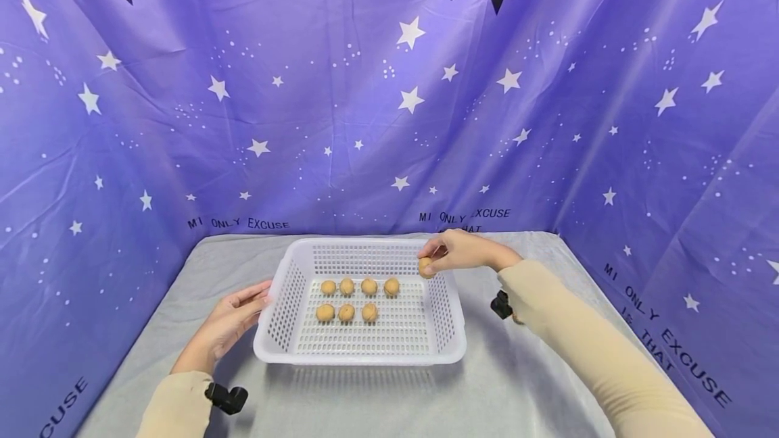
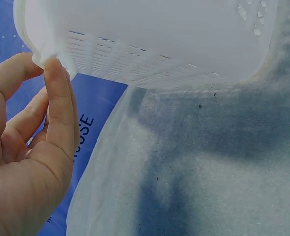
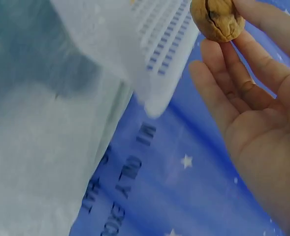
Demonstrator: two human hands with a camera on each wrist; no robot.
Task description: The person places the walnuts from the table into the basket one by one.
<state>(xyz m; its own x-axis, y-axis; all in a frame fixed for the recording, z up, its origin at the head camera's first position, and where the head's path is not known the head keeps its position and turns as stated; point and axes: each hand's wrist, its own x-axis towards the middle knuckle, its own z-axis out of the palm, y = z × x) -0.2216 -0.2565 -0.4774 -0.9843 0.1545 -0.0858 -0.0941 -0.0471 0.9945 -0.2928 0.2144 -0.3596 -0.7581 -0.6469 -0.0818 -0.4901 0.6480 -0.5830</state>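
A white perforated plastic basket (image 1: 365, 359) stands on the grey cloth. Inside it, several walnuts (image 1: 368, 286) lie in two rows, toward the left and middle of its floor. My left hand (image 1: 228, 320) pinches the basket's left rim between thumb and fingers, plainly seen in the left wrist view. Over the basket's back right corner, my right hand (image 1: 459, 249) holds one walnut (image 3: 217, 18) between thumb and fingertips. A dark crack runs down that walnut's shell in the right wrist view.
A grey cloth (image 1: 499, 384) covers the table. Blue-purple curtains (image 1: 341, 120) with white stars and printed words hang behind and at both sides. A small black camera (image 1: 226, 398) is strapped to the left wrist, another (image 1: 502, 305) to the right.
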